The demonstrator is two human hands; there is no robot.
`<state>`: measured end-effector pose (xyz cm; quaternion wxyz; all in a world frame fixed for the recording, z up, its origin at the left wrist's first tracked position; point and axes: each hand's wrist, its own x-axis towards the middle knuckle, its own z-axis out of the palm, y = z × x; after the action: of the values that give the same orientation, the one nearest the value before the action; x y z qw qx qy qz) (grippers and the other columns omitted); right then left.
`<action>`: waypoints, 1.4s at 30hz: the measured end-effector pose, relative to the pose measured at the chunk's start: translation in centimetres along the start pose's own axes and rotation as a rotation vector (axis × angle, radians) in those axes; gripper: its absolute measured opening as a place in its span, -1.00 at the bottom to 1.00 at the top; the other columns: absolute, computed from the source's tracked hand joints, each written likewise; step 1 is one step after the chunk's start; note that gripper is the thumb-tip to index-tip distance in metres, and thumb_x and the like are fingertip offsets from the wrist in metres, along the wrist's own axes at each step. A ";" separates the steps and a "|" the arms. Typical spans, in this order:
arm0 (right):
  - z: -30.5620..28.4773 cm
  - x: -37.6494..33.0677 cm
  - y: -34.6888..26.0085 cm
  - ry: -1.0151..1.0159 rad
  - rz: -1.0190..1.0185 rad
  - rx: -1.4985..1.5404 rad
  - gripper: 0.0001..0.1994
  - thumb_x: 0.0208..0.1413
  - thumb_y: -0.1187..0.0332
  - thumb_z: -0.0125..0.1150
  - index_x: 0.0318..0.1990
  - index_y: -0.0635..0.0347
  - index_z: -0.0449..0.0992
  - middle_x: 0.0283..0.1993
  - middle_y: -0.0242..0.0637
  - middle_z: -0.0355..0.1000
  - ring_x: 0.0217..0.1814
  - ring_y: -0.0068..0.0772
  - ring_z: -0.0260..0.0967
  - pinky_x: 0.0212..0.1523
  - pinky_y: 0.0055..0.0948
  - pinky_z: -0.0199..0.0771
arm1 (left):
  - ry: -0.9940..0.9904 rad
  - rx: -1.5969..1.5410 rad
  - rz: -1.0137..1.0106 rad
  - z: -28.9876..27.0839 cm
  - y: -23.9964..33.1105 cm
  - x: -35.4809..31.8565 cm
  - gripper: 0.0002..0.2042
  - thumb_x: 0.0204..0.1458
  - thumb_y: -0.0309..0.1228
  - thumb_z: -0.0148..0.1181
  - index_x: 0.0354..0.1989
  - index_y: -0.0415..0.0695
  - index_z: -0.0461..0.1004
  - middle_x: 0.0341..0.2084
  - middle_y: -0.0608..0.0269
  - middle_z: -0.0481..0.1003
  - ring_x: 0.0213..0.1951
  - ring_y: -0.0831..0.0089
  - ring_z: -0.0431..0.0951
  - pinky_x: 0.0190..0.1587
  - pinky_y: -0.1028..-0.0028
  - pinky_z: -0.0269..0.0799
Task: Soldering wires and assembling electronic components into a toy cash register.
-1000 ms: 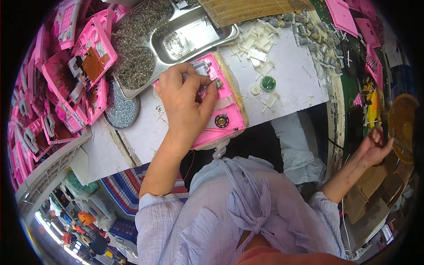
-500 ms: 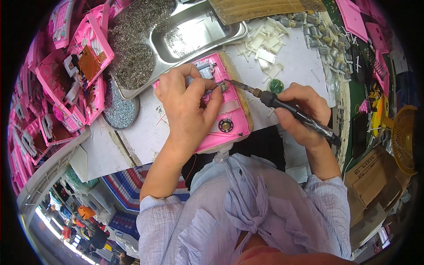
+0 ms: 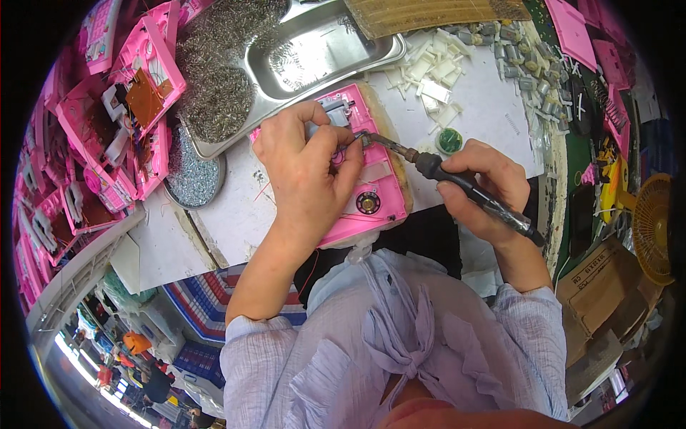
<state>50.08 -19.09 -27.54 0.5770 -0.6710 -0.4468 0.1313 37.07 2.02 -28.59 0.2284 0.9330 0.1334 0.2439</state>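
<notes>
An open pink plastic casing (image 3: 389, 187) lies in front of me, with a round black speaker (image 3: 368, 203) at its near end and a grey part (image 3: 336, 111) at its far end. My left hand (image 3: 304, 157) rests over the casing's left side, thumb and forefinger pinched together; whatever they hold is hidden, though a thin wire shows beside them. In my right hand (image 3: 493, 189) is a soldering iron (image 3: 437, 169), held like a pen by its black handle. Its tip meets a small part in the casing, right beside my left fingertips.
Metal trays (image 3: 325, 61) of small springs stand at the back, by a round dish of screws (image 3: 193, 175). Pink casings (image 3: 89, 136) pile up on the left. White plastic parts (image 3: 436, 89), small motors (image 3: 529, 82) and a small green-filled pot (image 3: 449, 141) lie back right.
My right hand and the soldering iron have shifted slightly left, the tip now lower against the part by my left fingers. The left hand keeps its pinch.
</notes>
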 end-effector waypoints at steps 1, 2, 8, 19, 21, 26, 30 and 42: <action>0.0 -0.1 0.0 -0.012 -0.013 -0.036 -0.73 -0.01 0.50 0.48 -0.15 0.27 0.55 -0.42 -0.26 0.50 -0.50 -0.46 0.40 -0.51 -0.54 0.34 | 0.002 0.002 0.001 0.0 -0.1 -0.1 -0.84 -0.22 -0.45 0.46 -0.44 -0.08 0.60 -0.24 0.20 0.42 -0.16 0.20 0.37 -0.06 0.25 0.21; -0.1 -0.2 -0.1 -0.024 -0.026 -0.071 -0.72 -0.03 0.51 0.48 -0.16 0.27 0.55 -0.45 -0.27 0.49 -0.52 -0.44 0.39 -0.52 -0.52 0.33 | 0.003 0.004 0.002 0.0 -0.1 -0.1 -0.84 -0.22 -0.46 0.46 -0.43 -0.08 0.60 -0.24 0.20 0.42 -0.16 0.20 0.37 -0.07 0.26 0.21; -0.1 -1.0 0.3 0.001 -0.171 -0.139 -0.69 -0.13 0.55 0.49 -0.17 0.25 0.55 -0.48 -0.28 0.47 -0.58 -0.34 0.34 -0.56 -0.42 0.29 | 0.007 0.016 0.012 0.0 0.1 0.0 -0.84 -0.23 -0.46 0.47 -0.44 -0.08 0.61 -0.23 0.20 0.43 -0.16 0.20 0.37 -0.07 0.25 0.22; -0.1 -1.1 0.3 0.018 -0.181 -0.129 -0.66 -0.13 0.55 0.50 -0.15 0.24 0.55 -0.50 -0.30 0.46 -0.58 -0.34 0.33 -0.56 -0.41 0.27 | 0.000 0.042 -0.010 -0.1 0.2 -0.2 -0.85 -0.20 -0.44 0.48 -0.43 -0.08 0.63 -0.21 0.18 0.44 -0.15 0.21 0.39 -0.06 0.24 0.22; 0.1 -1.2 0.5 0.020 -0.186 -0.127 -0.66 -0.13 0.55 0.50 -0.15 0.24 0.55 -0.51 -0.31 0.45 -0.59 -0.35 0.32 -0.57 -0.41 0.26 | 0.004 0.040 -0.009 -0.1 0.2 -0.2 -0.85 -0.20 -0.44 0.48 -0.43 -0.08 0.63 -0.21 0.18 0.43 -0.15 0.22 0.39 -0.06 0.24 0.22; 0.2 -1.2 0.8 -0.025 -0.246 -0.164 -0.71 -0.02 0.50 0.47 -0.15 0.30 0.52 -0.46 -0.26 0.46 -0.53 -0.41 0.33 -0.55 -0.45 0.23 | 0.013 0.035 0.011 0.0 0.1 -0.2 -0.85 -0.19 -0.43 0.48 -0.42 -0.07 0.63 -0.22 0.19 0.43 -0.18 0.22 0.38 -0.07 0.25 0.21; 0.2 -0.8 0.2 0.028 -0.214 -0.159 -0.68 -0.14 0.56 0.51 -0.18 0.25 0.55 -0.48 -0.31 0.49 -0.59 -0.38 0.31 -0.59 -0.44 0.25 | 0.042 -0.010 0.008 0.3 -0.2 -0.4 -0.85 -0.19 -0.42 0.46 -0.42 -0.04 0.61 -0.23 0.28 0.42 -0.18 0.24 0.34 -0.09 0.23 0.12; 0.5 -0.7 0.6 0.007 -0.262 -0.191 -0.71 -0.06 0.52 0.46 -0.16 0.28 0.53 -0.50 -0.30 0.44 -0.56 -0.41 0.32 -0.56 -0.46 0.23 | 0.036 -0.002 0.004 0.3 -0.1 -0.4 -0.85 -0.18 -0.41 0.47 -0.42 -0.01 0.62 -0.22 0.28 0.42 -0.18 0.26 0.35 -0.08 0.24 0.12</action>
<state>49.60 -19.29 -28.45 0.5244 -0.6591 -0.5390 0.0093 36.88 1.86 -28.98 0.2267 0.9285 0.1354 0.2610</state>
